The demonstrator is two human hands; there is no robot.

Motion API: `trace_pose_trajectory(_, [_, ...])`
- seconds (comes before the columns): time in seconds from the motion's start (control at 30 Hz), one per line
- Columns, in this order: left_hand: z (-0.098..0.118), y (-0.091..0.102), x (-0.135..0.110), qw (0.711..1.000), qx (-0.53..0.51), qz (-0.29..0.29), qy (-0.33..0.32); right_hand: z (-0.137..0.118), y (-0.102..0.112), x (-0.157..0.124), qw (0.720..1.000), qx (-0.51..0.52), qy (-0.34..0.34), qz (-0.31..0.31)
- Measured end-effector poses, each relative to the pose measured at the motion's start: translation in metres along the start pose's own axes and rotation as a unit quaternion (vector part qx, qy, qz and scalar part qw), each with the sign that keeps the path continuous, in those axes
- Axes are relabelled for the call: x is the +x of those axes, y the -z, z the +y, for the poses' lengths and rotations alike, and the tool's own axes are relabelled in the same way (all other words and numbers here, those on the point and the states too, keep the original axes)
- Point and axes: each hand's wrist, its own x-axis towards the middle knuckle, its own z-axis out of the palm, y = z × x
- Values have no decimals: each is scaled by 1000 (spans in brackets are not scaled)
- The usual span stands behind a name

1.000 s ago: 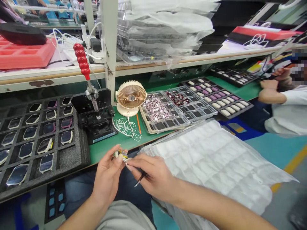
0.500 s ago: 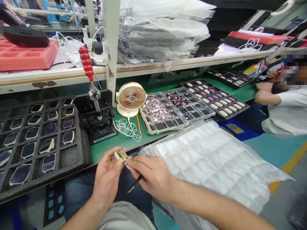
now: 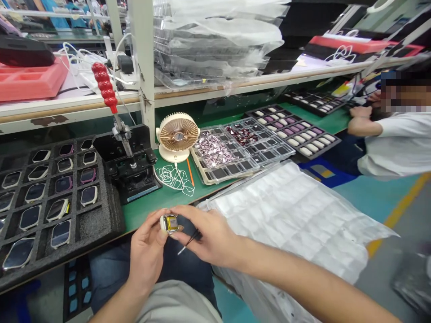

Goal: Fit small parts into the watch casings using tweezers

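A small open smartwatch case [image 3: 169, 223], pale at the rim with a yellow-edged battery showing inside, is held above my lap. My left hand [image 3: 148, 244] is closed around its left side, thumb in front. From the right, my right hand [image 3: 210, 235] pinches the same case with index finger and thumb. Tucked in that hand is a thin dark tool, seemingly tweezers [image 3: 188, 242], its pale end pointing down and left. The tool's other end is hidden by the hand.
Left lies a black foam tray [image 3: 112, 215] of smartwatches, beside a red-handled toggle press [image 3: 124, 139]. A small fan [image 3: 178, 134], white cable [image 3: 173, 178] and clear parts trays [image 3: 218, 172] stand behind my hands. White sheeting [image 3: 286, 211] lies right; a co-worker [image 3: 400, 143] sits beyond.
My right index finger has moved up onto the case's top edge, and the tool has swung back into the palm. The case is turned more upright. The whole view has shifted slightly.
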Motion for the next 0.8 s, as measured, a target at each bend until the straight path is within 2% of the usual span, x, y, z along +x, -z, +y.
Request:
trace_pose_trajectory(0.1, [-6, 0, -9, 999, 13, 26, 19, -6, 1, -7, 1000, 18, 5, 14])
trace_pose_trajectory(0.23, [-22, 6, -20, 993, 44, 47, 99, -17, -4, -36, 999, 11, -13, 43])
trace_pose_trajectory(0.33, [-39, 11, -22, 979, 67, 23, 193, -20, -5, -68, 993, -43, -99, 51])
trace_pose_trajectory(0.43, [-49, 12, -21, 958, 91, -6, 273, -19, 17, -111, 973, -78, -209, 50])
trace_pose_trajectory(0.47, [-49, 12, -20, 952, 102, -14, 290, -19, 30, -129, 955, -103, -272, 60])
trace_pose_trajectory(0.5, [-49, 12, -19, 946, 114, -25, 304, -20, 44, -149, 925, -137, -347, 76])
trace_pose_trajectory(0.53, [-48, 12, -18, 940, 128, -32, 315, -22, 59, -171, 877, -184, -433, 92])
trace_pose_trajectory(0.57, [-46, 12, -17, 933, 143, -41, 327, -25, 71, -192, 819, -232, -517, 92])
trace_pose_trajectory(0.63, [-44, 13, -15, 923, 163, -59, 345, -32, 87, -230, 758, -264, -591, 82])
trace_pose_trajectory(0.7, [-45, 14, -15, 914, 172, -81, 359, -41, 88, -257, 745, -257, -613, 57])
trace_pose_trajectory(0.8, [-49, 11, -18, 902, 167, -107, 382, -49, 70, -274, 747, -243, -619, 18])
